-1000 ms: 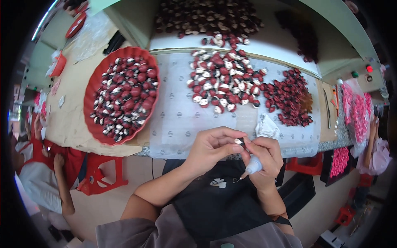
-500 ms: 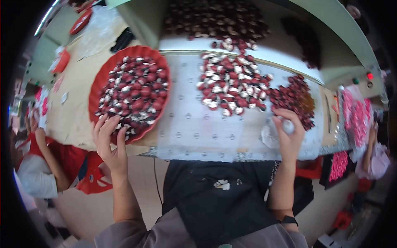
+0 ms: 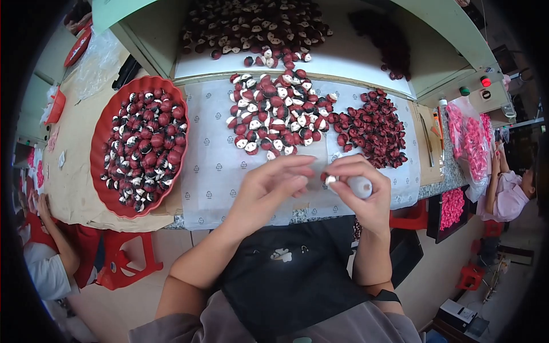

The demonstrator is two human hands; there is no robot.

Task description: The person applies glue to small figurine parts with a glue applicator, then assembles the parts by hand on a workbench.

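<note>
Your left hand (image 3: 266,191) is parted wide, thumb away from the fingers, just beside your right hand (image 3: 374,208). That right hand pinches a small red-and-white piece (image 3: 329,179) at its fingertips, on the side toward your left hand, and cradles a whitish bottle (image 3: 360,187).

The near edge of the surface runs beneath both your hands. Left of your left hand you have room over the printed sheet (image 3: 211,148), as far as the scalloped red bowl (image 3: 96,154) heaped with similar pieces. Ahead of your hands the room narrows: a pile of red, black and white pieces (image 3: 277,114) lies there, with dark red pieces (image 3: 377,128) beyond your right hand.

Your right fingers cover part of the piece and the bottle's far end. Farther ahead, the heap in the cabinet (image 3: 257,28) is shadowed and cut off at the top. Small dark symbols repeat across the sheet, their lettering too fine to make out.
</note>
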